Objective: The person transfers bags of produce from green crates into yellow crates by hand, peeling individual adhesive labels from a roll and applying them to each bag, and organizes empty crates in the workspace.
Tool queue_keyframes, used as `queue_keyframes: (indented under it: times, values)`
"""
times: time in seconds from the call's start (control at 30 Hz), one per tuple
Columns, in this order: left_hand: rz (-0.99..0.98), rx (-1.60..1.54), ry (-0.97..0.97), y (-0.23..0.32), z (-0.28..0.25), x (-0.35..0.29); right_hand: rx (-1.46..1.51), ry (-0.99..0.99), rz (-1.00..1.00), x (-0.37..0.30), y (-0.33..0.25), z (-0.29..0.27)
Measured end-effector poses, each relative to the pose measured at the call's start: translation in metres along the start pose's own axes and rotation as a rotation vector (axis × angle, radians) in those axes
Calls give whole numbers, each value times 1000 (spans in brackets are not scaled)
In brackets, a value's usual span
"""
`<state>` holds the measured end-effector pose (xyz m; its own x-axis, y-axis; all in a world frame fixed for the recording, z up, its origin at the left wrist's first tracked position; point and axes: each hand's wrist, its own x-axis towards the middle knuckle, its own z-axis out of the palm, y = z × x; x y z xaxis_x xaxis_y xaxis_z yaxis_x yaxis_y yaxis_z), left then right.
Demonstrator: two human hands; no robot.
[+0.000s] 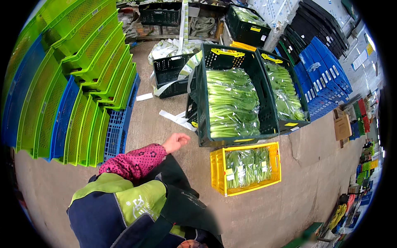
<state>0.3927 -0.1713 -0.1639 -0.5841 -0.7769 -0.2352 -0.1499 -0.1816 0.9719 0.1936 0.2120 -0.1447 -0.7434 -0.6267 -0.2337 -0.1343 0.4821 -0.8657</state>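
Observation:
My left hand, in a pink dotted sleeve, reaches out to the right over the floor, fingers loosely bent and holding nothing. It is apart from the nearest things, a large dark green crate and a small yellow crate. Inside the dark crate lie clear-bagged green leafy vegetables, stacked with their stalks to the left. Similar bagged greens, with small labels, fill part of the yellow crate on the floor. My right hand is not in view.
Tall stacks of lime crates rise at left on a blue pallet. Another dark crate of greens adjoins at right, with blue crates beyond. White strips lie on the floor near a low black crate.

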Motion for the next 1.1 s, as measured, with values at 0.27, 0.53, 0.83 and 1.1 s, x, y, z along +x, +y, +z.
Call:
queue_keyframes:
  times: [0.27, 0.53, 0.83, 1.1]
  values:
    - [257, -10, 311, 90, -131, 184, 149, 223, -66, 74, -153, 77]
    - [335, 398, 507, 105, -214, 356, -21, 142, -222, 157, -310, 190]
    - [63, 167, -38, 110, -248, 373, -136, 51, -312, 235, -374, 246]
    - [-219, -217, -292, 199, -256, 257, -271, 34, -88, 354, -303, 221]
